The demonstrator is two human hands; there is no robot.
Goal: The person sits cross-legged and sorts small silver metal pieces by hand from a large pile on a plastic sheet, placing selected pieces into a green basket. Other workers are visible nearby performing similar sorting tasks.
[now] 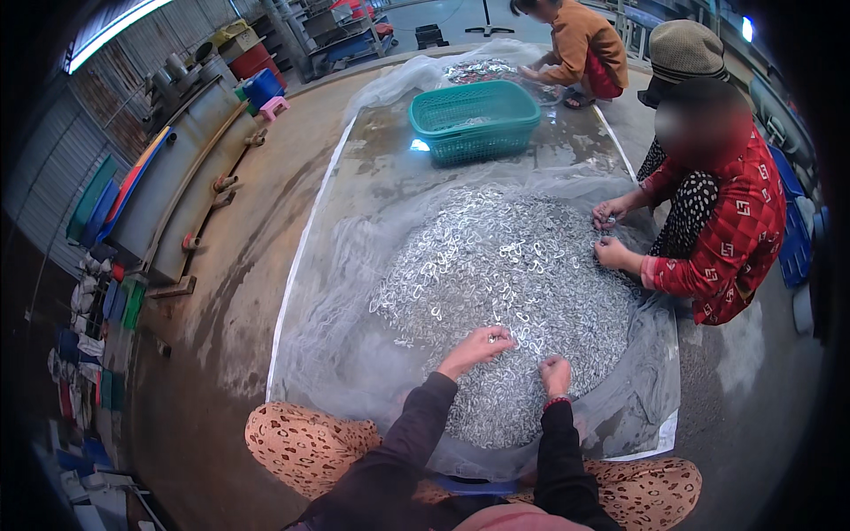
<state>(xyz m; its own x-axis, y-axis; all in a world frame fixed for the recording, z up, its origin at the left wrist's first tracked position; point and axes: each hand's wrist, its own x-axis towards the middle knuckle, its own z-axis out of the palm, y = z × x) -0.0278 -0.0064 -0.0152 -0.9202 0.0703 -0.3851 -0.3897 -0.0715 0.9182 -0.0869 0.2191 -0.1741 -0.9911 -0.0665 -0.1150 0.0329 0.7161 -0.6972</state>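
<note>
A broad, low heap of small silvery pieces lies in front of me on a fine grey mesh net. They look like tiny fish, with paler curled ones strewn among them, but they are too small to name surely. Over the near middle of the heap, my left hand has its fingers drawn together at the surface. To its right and a little nearer to me, my right hand is curled closed just over the pieces. Whatever either hand pinches is too small to make out.
A co-worker in a red patterned jacket crouches at the heap's right edge, both hands at it. Beyond stand teal plastic baskets. Another person in an orange top works at a farther pile. A long metal tank stands left.
</note>
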